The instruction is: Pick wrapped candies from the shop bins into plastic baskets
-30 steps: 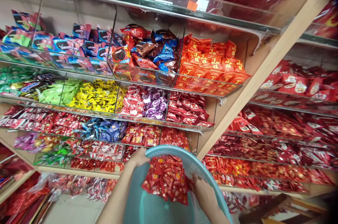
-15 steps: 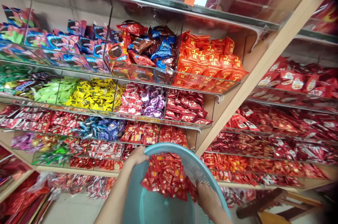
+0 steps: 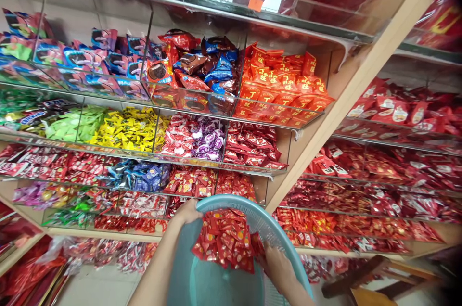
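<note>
A teal plastic basket (image 3: 212,284) with perforated sides is tilted in front of the shelves. Inside, a heap of small red candy packets (image 3: 224,238) lies against its far side. My left hand (image 3: 189,212) is closed around the basket's rim at the upper left, the thumb on the edge. Within the basket on the right, my right hand (image 3: 276,265) has its fingers curled against red packets at the heap's right edge. Its fingertips are partly hidden among them. Just beyond the rim, a shelf compartment holds similar red packets (image 3: 236,185).
Clear-fronted shelves hold yellow sweets (image 3: 124,130), purple-wrapped candies (image 3: 209,140) and orange-red bags (image 3: 285,82). A slanting wooden upright (image 3: 335,118) divides them from shelves of red packets on the right. A wooden stool (image 3: 378,279) stands at lower right; bagged sweets (image 3: 133,255) lie below the shelves.
My right hand has shifted slightly left and down along the heap's edge. The left hand keeps its grip on the rim, and the view has moved a little.
</note>
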### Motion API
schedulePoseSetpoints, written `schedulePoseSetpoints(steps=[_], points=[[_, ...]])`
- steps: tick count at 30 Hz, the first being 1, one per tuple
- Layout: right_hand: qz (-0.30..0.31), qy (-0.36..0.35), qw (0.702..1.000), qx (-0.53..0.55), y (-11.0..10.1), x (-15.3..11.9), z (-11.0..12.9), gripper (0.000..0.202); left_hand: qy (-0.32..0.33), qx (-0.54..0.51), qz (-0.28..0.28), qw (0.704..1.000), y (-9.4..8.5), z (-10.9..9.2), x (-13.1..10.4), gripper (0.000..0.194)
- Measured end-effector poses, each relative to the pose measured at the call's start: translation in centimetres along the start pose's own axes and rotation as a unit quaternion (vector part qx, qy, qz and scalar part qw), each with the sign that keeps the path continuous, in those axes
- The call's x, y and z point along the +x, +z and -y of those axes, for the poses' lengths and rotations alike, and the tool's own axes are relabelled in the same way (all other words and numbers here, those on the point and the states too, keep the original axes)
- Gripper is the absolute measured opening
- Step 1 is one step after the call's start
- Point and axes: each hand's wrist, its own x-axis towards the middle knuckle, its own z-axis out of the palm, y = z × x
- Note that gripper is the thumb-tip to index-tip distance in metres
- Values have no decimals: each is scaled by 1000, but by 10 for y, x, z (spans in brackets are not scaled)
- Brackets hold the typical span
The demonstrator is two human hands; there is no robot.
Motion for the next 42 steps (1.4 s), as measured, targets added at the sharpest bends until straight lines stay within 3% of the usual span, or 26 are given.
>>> schedulePoseSetpoints(steps=[4, 10, 15, 24, 29, 35, 37, 42], points=[[-19, 8, 1000, 21, 4, 2, -7, 38, -5, 3, -4, 1000, -1, -2, -2, 19], [-56, -23, 985, 161, -8, 13, -16, 13, -1, -4, -1, 1000, -3, -6, -5, 19], [-81, -59, 965, 242, -11, 19, -16, 14, -3, -2, -2, 1000, -3, -7, -5, 19], [-105, -103, 982, 120, -6, 26, -10, 23, -20, -9, -7, 1000, -2, -3, -3, 20], [-157, -118, 971, 133, -32, 33, 0, 19, -23, -8, -7, 1000, -2, -3, -3, 19], [-214, -179, 940, 196, -77, 83, 17, 24, -16, -9, -9, 1000, -1, -3, -2, 19], [-195, -183, 945, 187, -81, 110, 19, 30, -15, -9, -7, 1000, -1, -3, -2, 19], [-97, -196, 966, 136, -75, 168, 20, 76, -15, -5, -14, 1000, 1, -1, -2, 18]])
